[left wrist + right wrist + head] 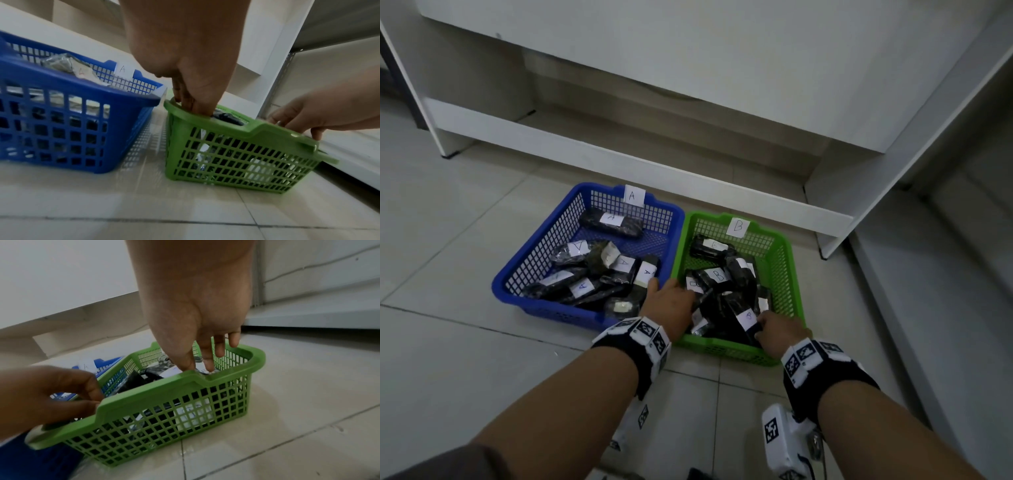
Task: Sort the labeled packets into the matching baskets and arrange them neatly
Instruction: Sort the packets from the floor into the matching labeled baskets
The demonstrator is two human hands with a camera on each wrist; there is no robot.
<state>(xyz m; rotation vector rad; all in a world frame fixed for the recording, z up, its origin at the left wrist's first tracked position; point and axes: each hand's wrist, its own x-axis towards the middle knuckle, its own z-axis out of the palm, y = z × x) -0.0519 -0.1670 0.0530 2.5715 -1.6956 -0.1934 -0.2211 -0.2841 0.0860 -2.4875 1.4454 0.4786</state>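
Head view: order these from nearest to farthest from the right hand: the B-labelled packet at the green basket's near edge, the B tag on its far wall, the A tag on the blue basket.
1. B-labelled packet, at the right hand fingertips, near edge.
2. B tag, green basket far wall.
3. A tag, blue basket far wall, leftmost.

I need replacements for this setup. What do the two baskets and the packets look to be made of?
Blue basket and green basket: likely moulded rigid plastic, smooth with a slight sheen, walls a square lattice. Packets: dark contents in what looks like glossy clear film, judging by crinkled highlights, with white paper-like labels.
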